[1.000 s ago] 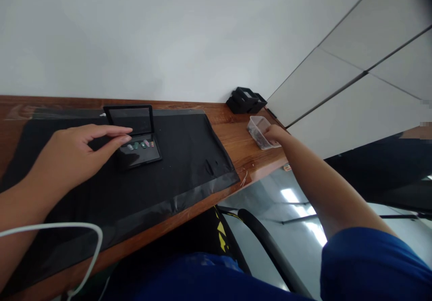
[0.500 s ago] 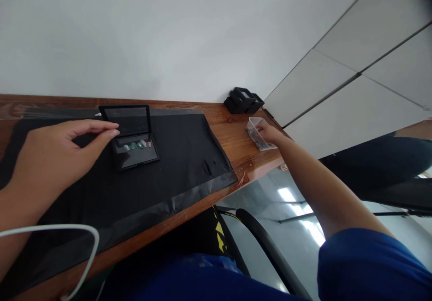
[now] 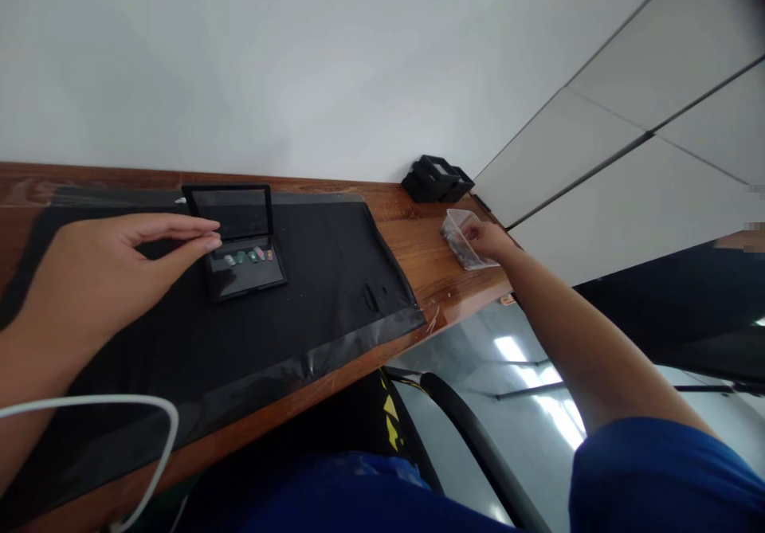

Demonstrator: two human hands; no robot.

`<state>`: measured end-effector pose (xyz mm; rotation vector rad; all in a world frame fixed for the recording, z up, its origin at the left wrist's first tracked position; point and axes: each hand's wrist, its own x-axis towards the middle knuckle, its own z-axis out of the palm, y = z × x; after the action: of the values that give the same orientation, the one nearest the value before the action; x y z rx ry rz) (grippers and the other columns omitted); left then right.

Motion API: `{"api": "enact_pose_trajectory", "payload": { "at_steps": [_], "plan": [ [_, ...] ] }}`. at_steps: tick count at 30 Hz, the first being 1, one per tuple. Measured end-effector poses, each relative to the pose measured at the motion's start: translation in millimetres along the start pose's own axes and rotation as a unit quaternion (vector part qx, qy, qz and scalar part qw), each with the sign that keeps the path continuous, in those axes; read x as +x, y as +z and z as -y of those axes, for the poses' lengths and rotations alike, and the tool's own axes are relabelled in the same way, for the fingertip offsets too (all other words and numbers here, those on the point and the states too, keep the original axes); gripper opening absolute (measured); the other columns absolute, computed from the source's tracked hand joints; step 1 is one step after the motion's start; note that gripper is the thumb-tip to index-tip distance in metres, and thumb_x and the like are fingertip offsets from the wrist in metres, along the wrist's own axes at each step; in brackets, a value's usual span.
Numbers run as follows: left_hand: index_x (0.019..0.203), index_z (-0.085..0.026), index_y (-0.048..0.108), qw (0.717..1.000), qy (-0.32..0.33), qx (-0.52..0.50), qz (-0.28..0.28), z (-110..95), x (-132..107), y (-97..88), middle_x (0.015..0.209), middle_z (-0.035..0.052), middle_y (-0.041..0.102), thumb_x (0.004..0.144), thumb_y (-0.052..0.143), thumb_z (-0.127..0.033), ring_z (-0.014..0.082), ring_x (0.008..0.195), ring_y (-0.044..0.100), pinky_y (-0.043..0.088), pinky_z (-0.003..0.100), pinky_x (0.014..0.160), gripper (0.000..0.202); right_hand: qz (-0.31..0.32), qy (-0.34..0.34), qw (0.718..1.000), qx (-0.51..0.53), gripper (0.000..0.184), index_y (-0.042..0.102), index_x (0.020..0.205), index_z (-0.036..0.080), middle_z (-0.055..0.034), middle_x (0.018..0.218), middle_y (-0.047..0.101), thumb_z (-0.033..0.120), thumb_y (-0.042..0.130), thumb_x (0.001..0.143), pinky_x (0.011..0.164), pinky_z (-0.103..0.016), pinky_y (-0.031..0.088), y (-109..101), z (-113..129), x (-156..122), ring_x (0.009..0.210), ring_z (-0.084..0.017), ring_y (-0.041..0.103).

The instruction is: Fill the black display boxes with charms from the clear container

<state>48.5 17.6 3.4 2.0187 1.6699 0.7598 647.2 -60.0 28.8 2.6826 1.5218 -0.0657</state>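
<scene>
A small black hinged case [image 3: 254, 286] lies with its lid [image 3: 232, 213] raised on the black mat [image 3: 335, 278]. Several green, white and pinkish press-on nails [image 3: 241, 257] sit in a row inside it. My left hand [image 3: 119, 270] hovers at the case's left side, thumb and fingers brought together in a pinch; anything between the tips is too small to make out. At the right, my right hand [image 3: 491, 240] reaches into a clear plastic tub [image 3: 460, 218]. Its fingers are partly hidden by the tub wall, and what they touch inside is unclear.
Several black cases [image 3: 436, 178] are stacked at the table's back right, against the wall. A white cable [image 3: 137, 400] loops across the lower left. A chair armrest [image 3: 472, 437] is below the table's front edge. Another person [image 3: 687, 310] is partly visible at far right.
The whole view has shifted slightly, moving the table to the right in the picture. My left hand keeps its pinch by the case, and my right hand is still in the tub.
</scene>
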Motion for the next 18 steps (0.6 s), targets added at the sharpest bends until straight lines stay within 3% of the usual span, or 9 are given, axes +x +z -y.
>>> {"api": "enact_pose_trajectory", "payload": {
  "at_steps": [1,3,6,13,18],
  "plan": [
    [0.123,-0.033,0.083,1.0,-0.007,-0.006,-0.005,-8,-3,-1.8,0.119,0.0009,0.086,0.092,0.071,-0.068,0.0324,0.095,0.079,0.059,0.045,0.089,0.048,-0.008,-0.002,1.0,0.007,0.028,0.083,0.114,0.016,-0.01,0.106,0.084,0.018,0.077,0.087,0.075,-0.025,0.047,-2,-1,-2,0.089,-0.02,0.073],
    [0.141,-0.036,0.076,0.999,-0.014,-0.037,-0.031,-21,-10,-4.3,0.124,0.0014,0.084,0.094,0.071,-0.065,0.0343,0.11,0.078,0.058,0.048,0.099,0.055,-0.03,-0.006,0.999,0.021,0.031,0.082,0.118,0.015,-0.01,0.107,0.084,0.018,0.075,0.088,0.076,-0.026,0.048,-9,-5,-8,0.088,-0.02,0.073],
    [0.138,-0.034,0.079,0.996,-0.022,-0.061,-0.055,-28,-13,-5.8,0.129,0.0027,0.083,0.096,0.069,-0.062,0.034,0.117,0.077,0.057,0.05,0.107,0.051,-0.065,-0.002,0.997,0.04,0.032,0.08,0.12,0.015,-0.0117,0.105,0.083,0.02,0.074,0.088,0.076,-0.03,0.049,-25,-11,-18,0.085,-0.021,0.072],
    [0.124,-0.029,0.085,1.0,0.001,-0.026,-0.01,-15,-2,-3.9,0.122,0.0004,0.086,0.093,0.067,-0.064,0.0343,0.117,0.076,0.058,0.044,0.099,0.05,-0.081,0.0,0.993,0.086,0.02,0.08,0.109,0.013,-0.0159,0.098,0.082,0.012,0.075,0.09,0.075,-0.032,0.048,-59,-11,-28,0.078,-0.016,0.067],
    [0.122,-0.03,0.085,0.999,0.036,-0.008,0.026,-7,3,1.3,0.124,-0.0003,0.085,0.094,0.062,-0.067,0.0353,0.117,0.076,0.058,0.043,0.094,0.051,-0.126,0.026,0.985,0.117,0.021,0.077,0.118,0.013,-0.0213,0.114,0.082,0.017,0.071,0.099,0.078,-0.029,0.05,-66,4,-27,0.083,-0.014,0.071]
  ]
}}
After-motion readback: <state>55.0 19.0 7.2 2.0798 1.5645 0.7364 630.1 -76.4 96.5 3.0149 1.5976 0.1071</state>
